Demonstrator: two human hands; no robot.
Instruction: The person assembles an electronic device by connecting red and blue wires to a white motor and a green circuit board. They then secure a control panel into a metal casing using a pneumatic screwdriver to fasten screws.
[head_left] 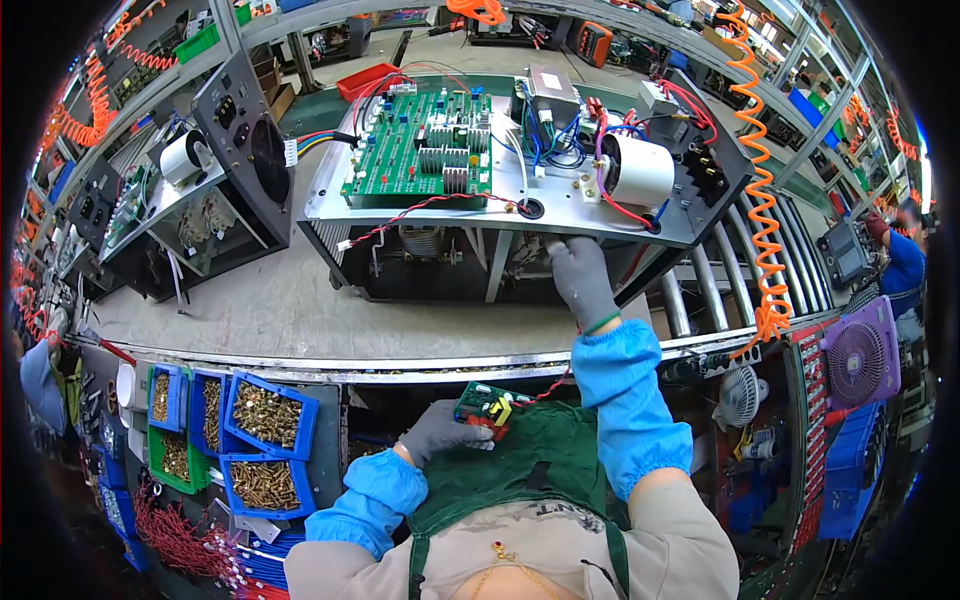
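Your left hand [447, 432] gripped the small circuit board [484, 406] above your apron [560, 445]; its red wire [546, 391] could have snagged your right sleeve [630, 405]. Your right hand [583, 280] reached the chassis [590, 222] opening; whether its fingers grasped anything could not be told.

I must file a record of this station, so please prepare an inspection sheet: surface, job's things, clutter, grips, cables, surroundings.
Surface: grey bench top, with metal rollers to the right.
Job's things: open chassis carrying a large green board and a white cylinder; small green board held in front of the bench.
Clutter: blue bin of brass-coloured parts; red wire bundle, lower left.
Grips: left grip closed on the small board; right grip at the chassis's front edge, fingertips unclear.
Cables: red twisted wire across the chassis top; orange coiled hose hanging at right.
Surroundings: purple fan; another person's blue sleeve, far right.
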